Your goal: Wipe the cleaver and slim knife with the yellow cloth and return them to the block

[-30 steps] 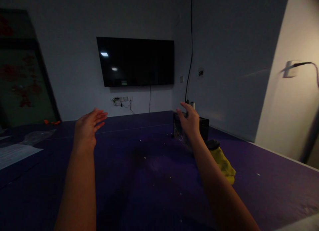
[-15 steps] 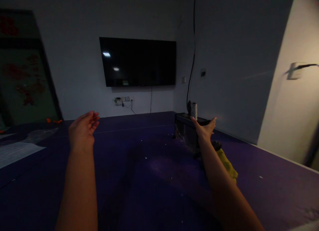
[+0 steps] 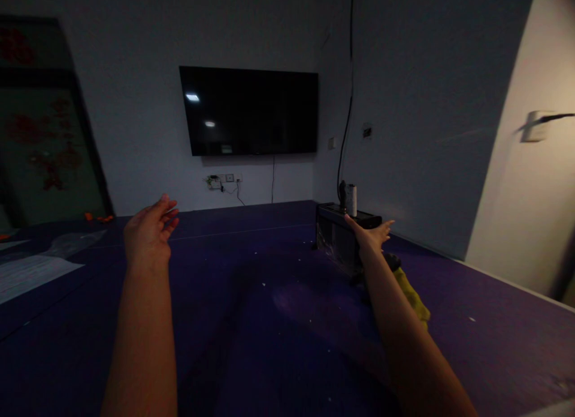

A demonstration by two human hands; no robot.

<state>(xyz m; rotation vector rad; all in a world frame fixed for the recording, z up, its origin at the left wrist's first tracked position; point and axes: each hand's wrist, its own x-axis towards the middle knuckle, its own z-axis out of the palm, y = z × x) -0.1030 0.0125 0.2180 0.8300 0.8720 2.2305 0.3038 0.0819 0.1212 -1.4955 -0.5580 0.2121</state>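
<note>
My left hand [image 3: 150,228] is raised over the purple floor surface [image 3: 251,345], its fingers a little curled and apart, holding nothing. On the other side my right hand [image 3: 371,234] stretches forward with thumb and fingers spread, also holding nothing. It appears in front of a dark box-like case [image 3: 335,243] with a black frame; whether it touches the case I cannot tell. A whitish cylinder [image 3: 351,200] and a small dark object [image 3: 342,195] stand on top of the case. My right forearm partly hides a yellow cloth [image 3: 411,300] and a dark item [image 3: 392,262].
A large black television [image 3: 251,111] hangs on the far wall above sockets with cables [image 3: 223,180]. White sheets [image 3: 36,276] and clear plastic [image 3: 74,243] lie at left, near orange bits [image 3: 105,218]. A black cable [image 3: 348,105] runs down the corner. Small white scraps dot the floor.
My right hand's fingers have shifted slightly right and lower, spreading a bit. The left hand has barely moved, its fingertips a touch higher. Nothing has been taken hold of.
</note>
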